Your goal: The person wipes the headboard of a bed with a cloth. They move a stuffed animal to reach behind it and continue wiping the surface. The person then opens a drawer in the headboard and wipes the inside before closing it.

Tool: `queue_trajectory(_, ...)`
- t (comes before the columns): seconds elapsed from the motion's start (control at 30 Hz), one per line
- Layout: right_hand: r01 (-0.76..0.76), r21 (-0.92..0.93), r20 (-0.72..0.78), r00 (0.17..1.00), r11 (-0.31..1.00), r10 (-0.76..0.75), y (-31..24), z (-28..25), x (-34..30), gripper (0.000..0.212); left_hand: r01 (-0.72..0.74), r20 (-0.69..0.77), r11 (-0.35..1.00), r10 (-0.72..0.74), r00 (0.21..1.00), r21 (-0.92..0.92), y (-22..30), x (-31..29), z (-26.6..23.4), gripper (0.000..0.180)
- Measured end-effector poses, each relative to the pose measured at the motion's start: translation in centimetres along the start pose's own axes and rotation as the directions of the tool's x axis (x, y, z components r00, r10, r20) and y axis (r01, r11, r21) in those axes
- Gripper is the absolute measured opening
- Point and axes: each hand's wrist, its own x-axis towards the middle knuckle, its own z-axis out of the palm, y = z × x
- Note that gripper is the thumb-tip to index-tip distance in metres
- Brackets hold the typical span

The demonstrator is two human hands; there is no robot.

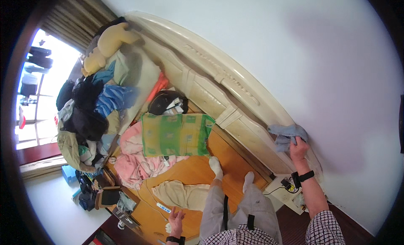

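Observation:
My right hand (299,149) is closed on a blue-grey cloth (283,130), which is bunched against the top edge of the cream headboard (235,85) near its right end. Part of the cloth drapes over the rail, and my fingertips are hidden in its folds. Low in the picture, my left hand (176,222) hangs with its fingers apart and nothing in it. Nearest to it is a white and blue power strip (163,207) on the wooden bed boards (233,154). Both my feet, in white socks, stand on these boards.
A green and yellow pillow (176,134) lies on a pink blanket (134,163), with beige folded fabric (181,194) nearer me. Clothes (88,118) are heaped at the left by the window. A black bag (162,102) sits against the headboard. Cables and a nightstand (284,198) are at right.

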Motion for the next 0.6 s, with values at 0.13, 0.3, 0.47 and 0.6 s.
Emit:
queue_trajectory(0.13,0.040,0.068,0.054,0.998,0.997,-0.044,-3.2,0.6,4.1,0.021,0.020,-0.002,0.999,-0.020,1.000,0.030,2.0,1.8,-1.0,0.068)
queue_trajectory(0.3,0.079,0.139,0.039,0.996,0.987,-0.085,-7.7,2.7,10.1,0.019,0.023,-0.045,1.000,-0.022,0.999,0.021,4.3,0.7,-0.8,0.071)
queue_trajectory(0.47,0.050,0.228,0.061,0.996,0.972,-0.066,-12.0,4.6,14.7,0.022,-0.015,-0.145,0.999,0.007,0.989,-0.051,5.4,-1.9,-1.0,0.066)
queue_trajectory(0.6,0.004,0.190,0.194,0.980,0.982,-0.042,-12.8,5.0,16.0,0.020,-0.023,-0.213,0.991,-0.005,0.977,-0.129,3.7,-3.7,-1.2,0.064)
